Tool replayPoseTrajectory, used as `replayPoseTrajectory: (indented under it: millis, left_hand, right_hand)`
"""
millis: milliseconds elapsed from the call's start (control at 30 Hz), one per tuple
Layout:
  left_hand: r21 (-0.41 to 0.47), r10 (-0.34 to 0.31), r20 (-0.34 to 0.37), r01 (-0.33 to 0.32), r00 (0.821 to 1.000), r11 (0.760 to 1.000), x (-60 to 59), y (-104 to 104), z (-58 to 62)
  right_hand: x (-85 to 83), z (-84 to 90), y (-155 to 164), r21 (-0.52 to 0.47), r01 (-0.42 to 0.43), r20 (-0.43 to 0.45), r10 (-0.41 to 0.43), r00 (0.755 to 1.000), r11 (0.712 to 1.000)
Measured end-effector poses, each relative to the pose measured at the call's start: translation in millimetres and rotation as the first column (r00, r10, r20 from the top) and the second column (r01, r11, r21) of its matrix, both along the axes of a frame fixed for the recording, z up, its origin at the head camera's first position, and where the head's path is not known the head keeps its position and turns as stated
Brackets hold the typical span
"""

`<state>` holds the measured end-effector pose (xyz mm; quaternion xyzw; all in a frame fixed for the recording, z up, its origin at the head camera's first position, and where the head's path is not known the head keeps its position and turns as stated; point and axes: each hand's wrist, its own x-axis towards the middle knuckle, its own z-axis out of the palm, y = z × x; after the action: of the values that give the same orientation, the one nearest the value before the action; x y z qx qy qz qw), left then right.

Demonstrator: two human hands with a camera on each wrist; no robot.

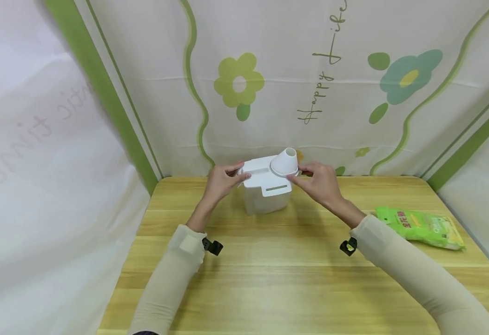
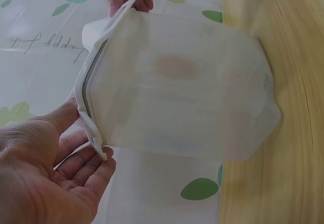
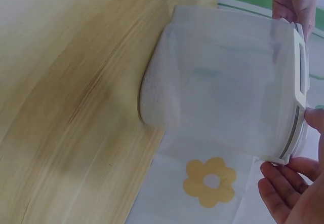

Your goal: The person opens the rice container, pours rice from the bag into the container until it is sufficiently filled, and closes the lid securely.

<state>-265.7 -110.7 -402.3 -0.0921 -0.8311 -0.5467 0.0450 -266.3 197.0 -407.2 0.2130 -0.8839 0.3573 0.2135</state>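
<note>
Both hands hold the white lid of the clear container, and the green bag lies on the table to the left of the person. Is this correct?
Not quite. The hands, left and right, do hold the white lid of the clear container, but the head view shows the green bag lying on the table to the person's right.

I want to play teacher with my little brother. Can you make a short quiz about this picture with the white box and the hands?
1. True or false: the green packet lies on the table, apart from both hands.
2. What stands on the container's white lid? A) a cone-shaped cup B) a spoon C) a banana
3. Which hand touches the lid's edge beside the cup?

Key
1. True
2. A
3. The right hand; the left hand holds the opposite edge.
</note>
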Motion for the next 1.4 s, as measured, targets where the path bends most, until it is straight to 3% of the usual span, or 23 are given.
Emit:
replayPoseTrajectory:
  millis: [167,300,467,600,700,1033,1400]
  left_hand:
    - [-0.069,-0.007,-0.013,0.006,1.000,0.998,0.5,-0.6,1.2]
    - [-0.153,-0.028,-0.060,0.019,0.998,0.988,1.7,0.8,3.8]
    - [-0.263,-0.122,-0.117,0.088,0.986,0.961,2.4,6.2,11.1]
    - [-0.311,-0.179,-0.097,0.141,0.979,0.940,3.4,9.8,15.6]
    - [-0.337,-0.202,-0.097,0.159,0.975,0.928,2.0,11.0,14.2]
    - [-0.359,-0.243,-0.090,0.196,0.966,0.913,-3.1,7.1,13.0]
    - [-0.368,-0.283,-0.024,0.255,0.959,0.894,-11.5,0.2,13.2]
  right_hand:
    - [0.3,0.1,4.7,0.012,-0.012,0.021,0.011,1.000,1.000]
    - [-5.1,-1.3,13.0,0.009,-0.041,0.163,0.039,0.986,0.999]
    - [-15.0,-2.8,23.2,-0.082,-0.121,0.352,0.142,0.925,0.989]
    - [-21.4,-4.6,26.8,-0.178,-0.197,0.421,0.255,0.870,0.964]
    - [-24.0,-7.7,26.7,-0.209,-0.220,0.442,0.292,0.848,0.953]
    - [-18.9,-10.5,23.7,-0.244,-0.216,0.435,0.305,0.847,0.945]
    - [-5.2,-14.2,17.4,-0.274,-0.175,0.380,0.274,0.883,0.946]
